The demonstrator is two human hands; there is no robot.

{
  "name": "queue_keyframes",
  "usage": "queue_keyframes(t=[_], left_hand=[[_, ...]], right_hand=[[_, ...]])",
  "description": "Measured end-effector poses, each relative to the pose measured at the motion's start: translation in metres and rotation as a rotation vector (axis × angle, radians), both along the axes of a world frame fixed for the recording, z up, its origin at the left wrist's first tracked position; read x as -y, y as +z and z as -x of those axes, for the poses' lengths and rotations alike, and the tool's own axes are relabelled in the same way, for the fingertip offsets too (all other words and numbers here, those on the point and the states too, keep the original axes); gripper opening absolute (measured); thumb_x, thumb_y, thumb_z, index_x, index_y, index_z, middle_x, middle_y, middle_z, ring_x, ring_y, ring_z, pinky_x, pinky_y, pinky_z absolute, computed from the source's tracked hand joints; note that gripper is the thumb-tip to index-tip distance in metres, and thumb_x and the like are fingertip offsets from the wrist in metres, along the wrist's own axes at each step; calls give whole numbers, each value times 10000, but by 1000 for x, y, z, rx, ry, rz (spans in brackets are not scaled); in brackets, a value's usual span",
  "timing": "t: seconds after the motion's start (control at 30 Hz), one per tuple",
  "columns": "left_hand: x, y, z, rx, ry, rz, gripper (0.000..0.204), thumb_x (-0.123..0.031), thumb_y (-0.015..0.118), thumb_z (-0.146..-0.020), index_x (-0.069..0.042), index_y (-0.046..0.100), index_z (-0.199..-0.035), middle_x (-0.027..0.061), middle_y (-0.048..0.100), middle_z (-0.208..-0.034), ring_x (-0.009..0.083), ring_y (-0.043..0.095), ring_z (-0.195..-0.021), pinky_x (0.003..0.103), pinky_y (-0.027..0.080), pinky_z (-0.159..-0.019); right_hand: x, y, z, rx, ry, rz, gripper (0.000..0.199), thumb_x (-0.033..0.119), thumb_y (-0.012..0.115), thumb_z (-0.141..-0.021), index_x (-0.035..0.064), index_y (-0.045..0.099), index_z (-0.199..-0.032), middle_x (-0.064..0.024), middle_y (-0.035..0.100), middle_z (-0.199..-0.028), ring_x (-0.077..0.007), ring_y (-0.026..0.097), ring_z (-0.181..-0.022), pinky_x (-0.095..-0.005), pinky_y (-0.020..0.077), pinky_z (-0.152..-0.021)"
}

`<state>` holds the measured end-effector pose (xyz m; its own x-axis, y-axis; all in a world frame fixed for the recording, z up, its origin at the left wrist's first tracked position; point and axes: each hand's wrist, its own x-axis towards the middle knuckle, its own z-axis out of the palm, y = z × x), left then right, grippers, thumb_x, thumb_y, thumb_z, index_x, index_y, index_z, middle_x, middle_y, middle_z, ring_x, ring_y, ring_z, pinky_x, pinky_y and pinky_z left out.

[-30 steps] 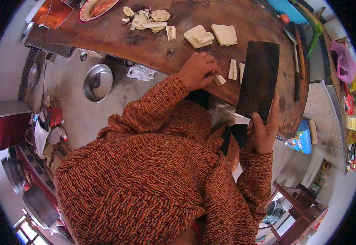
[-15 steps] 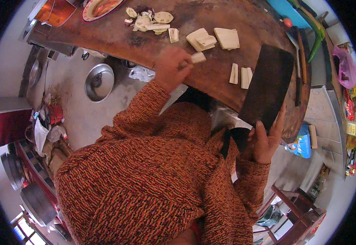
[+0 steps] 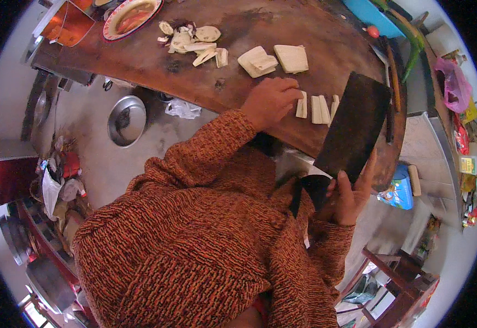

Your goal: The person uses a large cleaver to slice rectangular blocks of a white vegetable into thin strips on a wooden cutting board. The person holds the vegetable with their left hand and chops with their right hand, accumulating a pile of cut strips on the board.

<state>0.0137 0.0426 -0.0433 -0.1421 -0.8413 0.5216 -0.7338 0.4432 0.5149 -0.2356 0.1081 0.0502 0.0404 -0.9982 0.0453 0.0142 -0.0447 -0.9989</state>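
Observation:
My left hand (image 3: pixel 270 104) is at the table's near edge, fingers curled, its fingertips against a pale strip (image 3: pixel 301 105) of peeled vegetable, likely eggplant. The thumb is hidden. My right hand (image 3: pixel 349 198) grips a cleaver (image 3: pixel 355 123) by its handle, the broad dark blade raised above the table. Beside the first strip lies a wider pair of strips (image 3: pixel 320 110); another is partly covered by the blade. Two pale slabs sit farther back, one slab (image 3: pixel 291 58) and a stacked one (image 3: pixel 256 61). Left of them is a pile of cut pieces and purple peel (image 3: pixel 188 42).
The brown wooden table (image 3: pixel 140 60) curves around me. At its far left are a patterned plate (image 3: pixel 131 17) and an orange container (image 3: pixel 70 24). Along the right edge lie long utensils (image 3: pixel 391 76), a red tomato-like item (image 3: pixel 372 31) and green stalks (image 3: pixel 411 60). A metal basin (image 3: pixel 127 121) stands on the floor.
My left hand has moved right, from beside a small pale piece to the strips near the cleaver; that piece no longer shows. The cleaver stays raised in my right hand. The view has shifted slightly.

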Motion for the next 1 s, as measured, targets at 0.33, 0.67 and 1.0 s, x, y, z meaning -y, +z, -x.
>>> queue_keyframes(t=[0.33,0.67,1.0], left_hand=[[20,-3,8,266,-16,-128,307,-172,696,-744,-163,601,-1036,63,597,-1161,298,555,-1025,434,447,-839],[-15,-1,16,-80,118,-202,275,-252,746,-755,-137,586,-948,65,629,-827,302,610,-770,422,440,-730],[-23,-5,29,-35,115,-169,214,-265,717,-784,-132,598,-903,54,640,-860,287,614,-807,414,428,-706]], right_hand=[[-4,-11,9,-27,29,-5,771,-98,515,-827,98,238,-1520,-155,524,-1290,-90,524,-576,-188,427,-465],[-11,-17,-4,-46,86,-133,765,-93,497,-832,95,230,-1524,-93,506,-1331,-74,523,-678,-190,442,-547],[-13,-27,-1,-442,199,3,765,-90,481,-822,77,226,-1524,-103,469,-1380,-91,551,-744,-220,482,-628]])
